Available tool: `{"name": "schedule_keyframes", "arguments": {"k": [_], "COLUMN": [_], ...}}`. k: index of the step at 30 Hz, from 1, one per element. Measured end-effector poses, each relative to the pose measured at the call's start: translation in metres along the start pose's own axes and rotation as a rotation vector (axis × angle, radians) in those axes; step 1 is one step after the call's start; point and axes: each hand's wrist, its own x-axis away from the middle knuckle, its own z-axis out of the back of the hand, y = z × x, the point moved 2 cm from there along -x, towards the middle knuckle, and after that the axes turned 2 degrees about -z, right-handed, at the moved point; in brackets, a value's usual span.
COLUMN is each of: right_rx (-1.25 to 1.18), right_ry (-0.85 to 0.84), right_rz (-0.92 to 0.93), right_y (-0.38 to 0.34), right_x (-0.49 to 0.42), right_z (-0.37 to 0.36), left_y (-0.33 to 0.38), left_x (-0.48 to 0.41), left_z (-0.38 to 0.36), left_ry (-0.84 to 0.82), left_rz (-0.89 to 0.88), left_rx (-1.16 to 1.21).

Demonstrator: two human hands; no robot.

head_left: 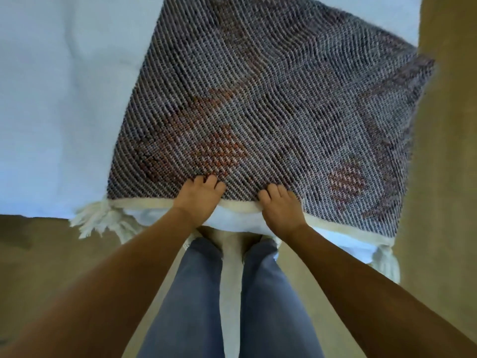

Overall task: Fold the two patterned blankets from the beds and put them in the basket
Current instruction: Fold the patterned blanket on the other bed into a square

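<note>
The coarse-woven patterned blanket [258, 99], grey-blue thread crossed with rust-orange and dull purple blocks, is lying spread over the pale blue-white bed cover [51, 99], filling the head view from centre out toward two o'clock. Its ribbed diagonal weave is looking thick and nubbly, and a cream woven hem band [343, 229] is running along its near edge, ending in soft cream yarn tassels [100, 220] at eight o'clock and at four o'clock. The left hand [198, 197] is pressing down on that near edge at about seven o'clock from the blanket's middle, fingers curled and bunching the cloth. The right hand [280, 208] is doing likewise just beside it, toward five o'clock, fingers bent over the hem. Blue denim trouser legs [196, 293] are standing on the tan carpet floor [444, 202] at six o'clock.
</note>
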Motion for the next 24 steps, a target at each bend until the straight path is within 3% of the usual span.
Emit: {"name": "schedule_keyframes", "arguments": {"k": [3, 8, 14, 19, 22, 24], "right_rx": [-0.120, -0.227, -0.214, -0.078, -0.153, -0.210], "right_ry": [-0.051, -0.381, -0.158, -0.088, -0.051, -0.111], "right_rz": [0.007, -0.046, -0.047, -0.122, -0.167, -0.142], "right_y": [-0.006, -0.004, 0.013, 0.036, 0.040, 0.040], "right_x": [0.002, 0.004, 0.019, 0.038, 0.035, 0.030], "right_z": [-0.003, -0.025, -0.013, -0.020, -0.023, -0.025], "left_y": [0.003, 0.004, 0.031, 0.044, 0.046, 0.047], "left_x": [0.001, 0.005, -0.010, -0.024, -0.034, -0.034], "left_z": [-0.002, -0.002, -0.004, -0.005, 0.005, 0.005], "left_ry": [-0.060, -0.076, 0.048, 0.024, 0.028, -0.026], "left_rz": [-0.118, -0.106, -0.186, -0.078, -0.065, -0.098], "left_rx": [-0.054, -0.039, -0.106, -0.097, -0.079, -0.102]}}
